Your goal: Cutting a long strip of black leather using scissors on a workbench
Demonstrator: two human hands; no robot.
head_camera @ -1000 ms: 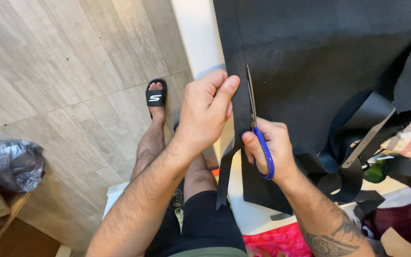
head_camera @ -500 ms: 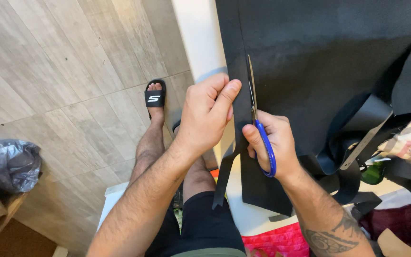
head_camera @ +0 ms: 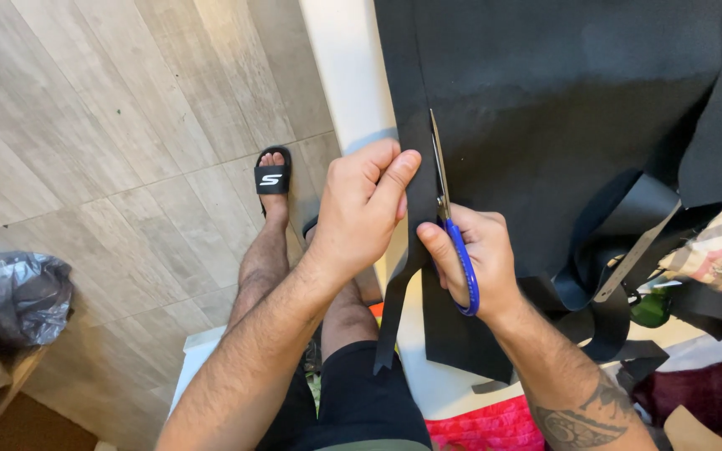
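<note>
Scissors [head_camera: 449, 213] further along, black fabric [head_camera: 545, 108]

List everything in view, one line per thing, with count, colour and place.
fabric sheet: one, black, spread over the table top
cut strip: one, black, hanging off the fabric's left edge over the table side
scissors: one pair, blue handles, blades in the fabric edge
table: one, white, right of the floor
loose strips: several, black, piled at right
patterned cloth: one, pink and white, far right
pink cloth: one, bottom centre
plastic bag: one, grey, on the floor at left
floor: grey wood-look tiles, left half
sandal: one, black, on the person's foot
left hand: pinching the strip beside the blades
right hand: gripping the scissors
</note>
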